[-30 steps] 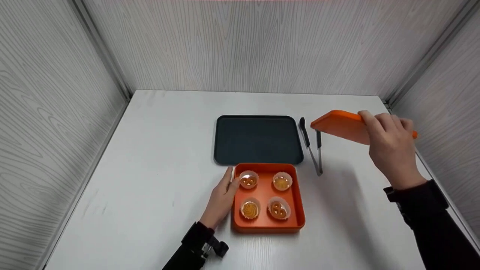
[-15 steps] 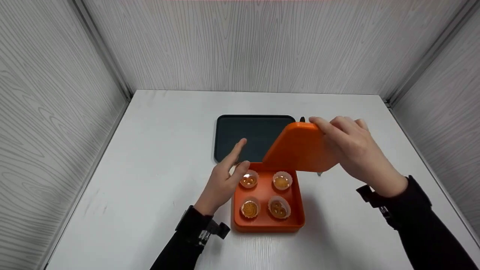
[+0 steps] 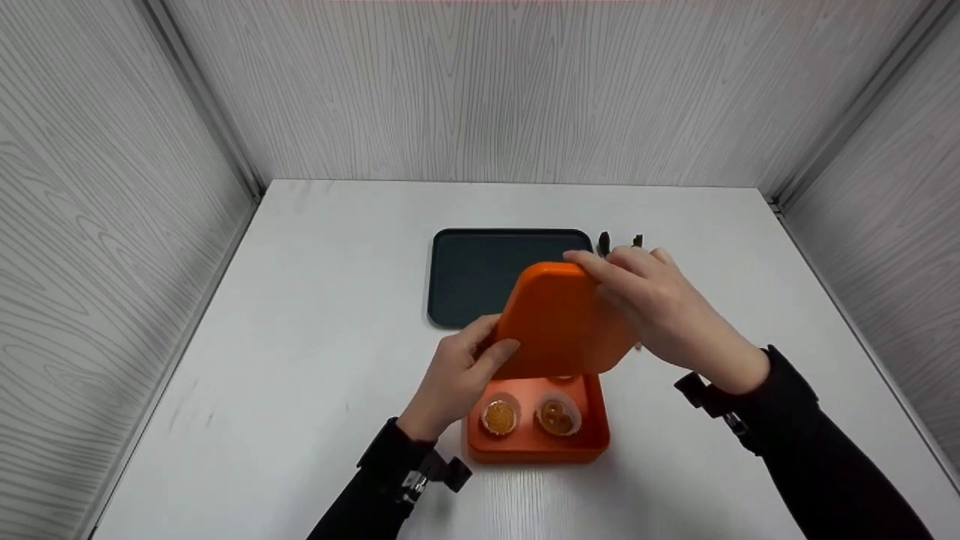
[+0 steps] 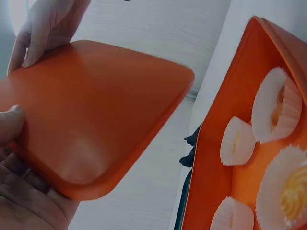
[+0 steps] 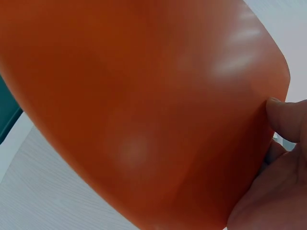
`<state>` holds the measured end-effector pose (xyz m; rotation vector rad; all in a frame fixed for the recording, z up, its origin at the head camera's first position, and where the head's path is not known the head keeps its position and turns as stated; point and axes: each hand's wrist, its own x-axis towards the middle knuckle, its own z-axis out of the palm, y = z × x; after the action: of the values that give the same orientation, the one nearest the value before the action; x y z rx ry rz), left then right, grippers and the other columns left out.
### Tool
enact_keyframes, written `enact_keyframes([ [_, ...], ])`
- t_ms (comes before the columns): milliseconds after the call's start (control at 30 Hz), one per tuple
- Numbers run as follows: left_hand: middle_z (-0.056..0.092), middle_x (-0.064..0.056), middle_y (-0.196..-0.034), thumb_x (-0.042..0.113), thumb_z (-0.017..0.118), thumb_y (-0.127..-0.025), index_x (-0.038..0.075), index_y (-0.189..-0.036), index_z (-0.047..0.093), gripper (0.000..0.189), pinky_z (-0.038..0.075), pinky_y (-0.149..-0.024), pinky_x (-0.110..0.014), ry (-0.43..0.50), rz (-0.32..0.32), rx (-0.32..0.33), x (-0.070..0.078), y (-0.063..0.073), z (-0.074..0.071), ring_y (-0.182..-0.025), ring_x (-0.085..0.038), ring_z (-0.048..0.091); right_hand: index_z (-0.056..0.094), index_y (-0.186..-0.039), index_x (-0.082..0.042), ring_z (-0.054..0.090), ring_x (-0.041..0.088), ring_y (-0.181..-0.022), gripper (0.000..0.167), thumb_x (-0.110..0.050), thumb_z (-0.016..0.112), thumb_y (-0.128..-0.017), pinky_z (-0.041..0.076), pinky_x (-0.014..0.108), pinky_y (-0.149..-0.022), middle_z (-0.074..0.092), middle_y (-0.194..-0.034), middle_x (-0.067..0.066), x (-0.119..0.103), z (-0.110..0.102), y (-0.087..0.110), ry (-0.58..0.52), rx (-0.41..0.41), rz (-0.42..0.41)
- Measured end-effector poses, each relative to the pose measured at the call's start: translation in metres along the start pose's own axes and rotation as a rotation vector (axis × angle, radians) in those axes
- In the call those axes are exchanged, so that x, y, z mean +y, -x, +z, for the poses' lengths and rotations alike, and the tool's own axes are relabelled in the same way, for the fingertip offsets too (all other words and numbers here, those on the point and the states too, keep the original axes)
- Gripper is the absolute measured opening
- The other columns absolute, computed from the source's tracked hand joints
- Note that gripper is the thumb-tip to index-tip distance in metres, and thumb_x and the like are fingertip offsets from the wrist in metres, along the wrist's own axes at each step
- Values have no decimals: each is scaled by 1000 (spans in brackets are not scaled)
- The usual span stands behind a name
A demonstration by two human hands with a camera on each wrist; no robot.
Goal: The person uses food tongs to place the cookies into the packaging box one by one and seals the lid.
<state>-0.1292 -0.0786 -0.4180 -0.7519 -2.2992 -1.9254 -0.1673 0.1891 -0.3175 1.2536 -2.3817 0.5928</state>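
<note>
An orange lid [image 3: 566, 322] is held tilted above the far part of an orange box [image 3: 536, 455]. My right hand [image 3: 664, 307] grips the lid's right edge. At its left edge my left hand [image 3: 457, 367] pinches it, thumb on the near face, as the left wrist view also shows. Inside the box sit small pastries in white paper cups; in the head view a swirled one [image 3: 499, 417] and a pretzel-shaped one [image 3: 556, 417] show in the near row. The lid hides most of the far row there, while the left wrist view shows several paper cups [image 4: 238, 141].
A dark rectangular tray [image 3: 472, 277] lies on the white table [image 3: 322, 300] behind the box. Right of the tray are tongs [image 3: 604, 243], mostly hidden by the lid and my right hand. Wood-grain panels [image 3: 480, 90] stand around the back and sides.
The lid has come leftward and down over the box's far half with my right hand. My left hand left the box's rim, rose, and took hold of the lid's left edge.
</note>
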Motion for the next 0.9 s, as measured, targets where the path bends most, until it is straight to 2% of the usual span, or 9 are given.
enact_keyframes([
  [233,69,-10,-115,19,56,-106,4,-127,59,26,60,-89,-34,26,1,18,6,2,0,-102,-17,71,52,-150,-11,55,22,-98,56,0,64,-97,28,35,-80,60,-111,11,1,7,-1,-20,38,40],
  [333,67,-11,-117,18,54,-106,3,-128,56,26,60,-90,-36,79,-7,16,7,3,-1,-104,-20,70,51,-152,-11,55,24,-98,57,-4,67,-97,32,38,-83,61,-112,11,6,11,0,-6,89,51],
  [433,66,-12,-120,18,53,-107,2,-130,54,28,60,-92,-38,148,-32,32,9,5,-4,-108,-22,69,48,-154,-10,53,28,-105,62,-7,70,-95,35,40,-89,60,-121,15,14,17,4,-24,152,99],
  [567,64,-12,-124,24,51,-108,3,-134,51,34,58,-96,-42,261,-90,72,13,8,-9,-114,-26,66,32,-161,-10,51,22,-107,75,-8,69,-97,42,27,-90,50,-135,20,26,24,14,-155,191,256],
  [667,63,-14,-127,27,52,-108,3,-137,49,38,57,-98,-44,330,-129,95,16,9,-13,-116,-29,65,16,-166,-19,60,15,-101,81,-12,64,-101,50,15,-88,48,-138,16,31,29,23,-337,158,416],
  [700,62,-14,-128,27,52,-108,3,-138,49,39,56,-98,-45,348,-140,103,16,9,-13,-116,-30,65,12,-166,-22,63,15,-99,82,-14,62,-102,52,15,-88,50,-138,14,31,31,25,-389,140,463],
  [800,62,-14,-130,28,52,-107,4,-140,48,40,56,-99,-45,376,-183,119,17,10,-15,-116,-31,64,6,-166,-33,67,18,-89,82,-22,59,-104,57,20,-79,57,-130,9,30,38,33,-509,84,583],
  [900,61,-14,-130,29,53,-107,5,-140,48,41,56,-100,-44,392,-220,134,17,11,-17,-116,-32,63,7,-165,-35,64,21,-80,81,-26,60,-104,55,24,-70,62,-115,8,24,45,40,-530,48,632],
])
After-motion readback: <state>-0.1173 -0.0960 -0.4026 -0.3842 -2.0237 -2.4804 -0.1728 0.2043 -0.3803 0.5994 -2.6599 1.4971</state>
